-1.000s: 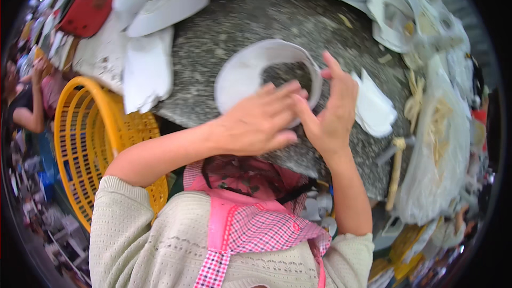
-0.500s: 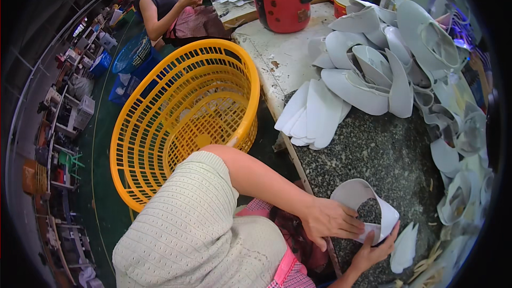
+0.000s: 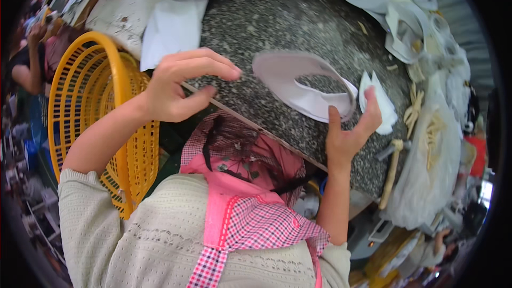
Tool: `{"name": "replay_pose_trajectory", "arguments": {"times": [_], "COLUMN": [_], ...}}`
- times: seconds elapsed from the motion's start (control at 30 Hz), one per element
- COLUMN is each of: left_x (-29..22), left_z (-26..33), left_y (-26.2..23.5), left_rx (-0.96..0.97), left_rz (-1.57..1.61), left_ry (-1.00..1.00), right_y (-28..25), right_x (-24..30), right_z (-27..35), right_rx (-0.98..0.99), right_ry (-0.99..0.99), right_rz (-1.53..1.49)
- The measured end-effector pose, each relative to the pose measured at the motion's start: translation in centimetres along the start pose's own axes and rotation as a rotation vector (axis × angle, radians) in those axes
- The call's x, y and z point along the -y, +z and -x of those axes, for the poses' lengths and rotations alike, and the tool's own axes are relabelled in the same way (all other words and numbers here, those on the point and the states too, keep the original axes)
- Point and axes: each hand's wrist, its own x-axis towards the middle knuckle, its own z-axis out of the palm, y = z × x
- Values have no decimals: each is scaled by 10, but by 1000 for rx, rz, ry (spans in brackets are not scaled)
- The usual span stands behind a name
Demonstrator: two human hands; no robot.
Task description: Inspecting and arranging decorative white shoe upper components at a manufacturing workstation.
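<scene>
Fingers of both hands spread, holding nothing: left hand, right hand beside white curved piece.

Our left hand sits at about ten o'clock from centre, raised with the wrist bent; the fingers curl forward toward three o'clock and the thumb reaches out beneath them, the hand open and holding nothing. Its forearm runs down toward eight o'clock into a cream knitted sleeve. Our right hand stands at about three o'clock, palm open, fingers spread upward toward twelve, its bare forearm dropping straight toward six o'clock.
</scene>
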Motion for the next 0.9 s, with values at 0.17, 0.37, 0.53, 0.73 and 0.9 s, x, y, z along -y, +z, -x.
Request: {"name": "replay_pose_trajectory", "arguments": {"times": [0.17,0.37,0.53,0.73,0.9], "left_x": [8,38,69,59,45], "left_z": [-29,-56,-62,-67,-80], "left_y": [31,41,42,57,80], "left_rx": [63,98,122,70,-117], "left_rz": [-456,-872,-798,-649,-688], "left_ry": [366,407,500,400,430], "right_y": [1,13,20,43,28], "right_x": [19,3,38,4,0], "right_z": [-6,-27,-18,-24,-44], "right_rx": [3,14,208,240,151], "right_ry": [-423,-281,-412,-338,-388], "right_rz": [-92,27,36,157,-99]}}
